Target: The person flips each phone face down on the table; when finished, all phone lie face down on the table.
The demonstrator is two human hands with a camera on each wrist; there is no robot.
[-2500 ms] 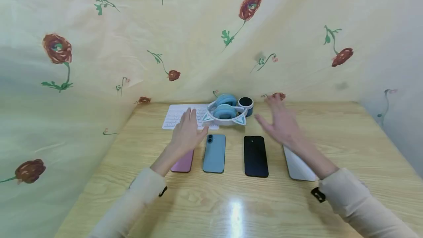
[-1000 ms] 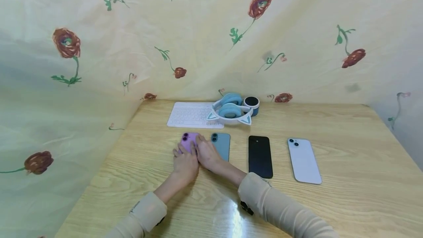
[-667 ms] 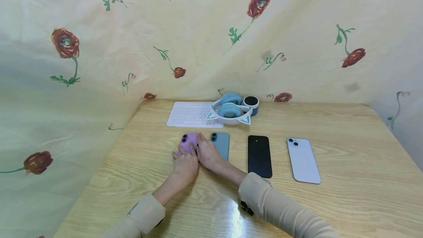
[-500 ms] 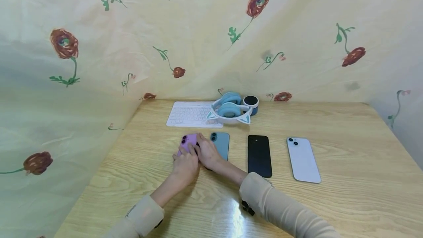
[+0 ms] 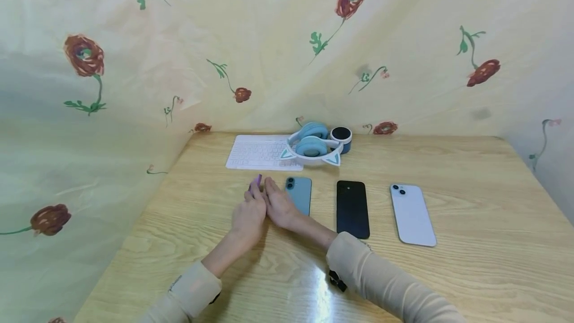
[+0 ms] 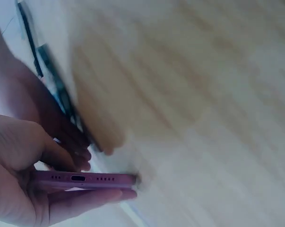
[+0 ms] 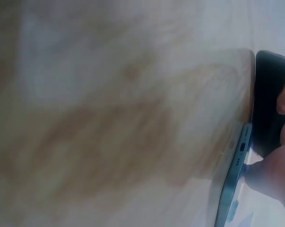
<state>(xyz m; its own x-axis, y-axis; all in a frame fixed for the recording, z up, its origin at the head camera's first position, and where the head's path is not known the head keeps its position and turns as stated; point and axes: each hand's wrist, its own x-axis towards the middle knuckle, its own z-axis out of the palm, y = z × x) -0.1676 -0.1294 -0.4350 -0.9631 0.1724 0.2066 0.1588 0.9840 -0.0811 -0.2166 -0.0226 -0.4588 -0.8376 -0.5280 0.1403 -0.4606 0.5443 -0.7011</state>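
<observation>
In the head view my left hand (image 5: 249, 214) holds a purple phone (image 5: 255, 184) tilted up on its edge; little of the phone shows past the fingers. The left wrist view shows the purple phone (image 6: 81, 179) gripped between thumb and fingers, its charging port facing the camera. My right hand (image 5: 281, 208) is right beside the left one, fingers extended, over the lower left part of a blue phone (image 5: 301, 194). In the right wrist view a dark flat surface (image 7: 266, 99), perhaps the purple phone's screen, stands near the right fingers, and the blue phone (image 7: 234, 175) lies near the thumb.
A black phone (image 5: 352, 209) and a white phone (image 5: 413, 215) lie to the right on the wooden table (image 5: 484, 243). At the back are a white keyboard (image 5: 255, 153), cat-ear headphones (image 5: 312, 159) partly over it, and a small round blue-and-white device (image 5: 341, 136).
Both hands came in from farther apart to the purple phone. It lay back up, then was lifted and turned on its edge in the left hand. The right fingers have straightened.
</observation>
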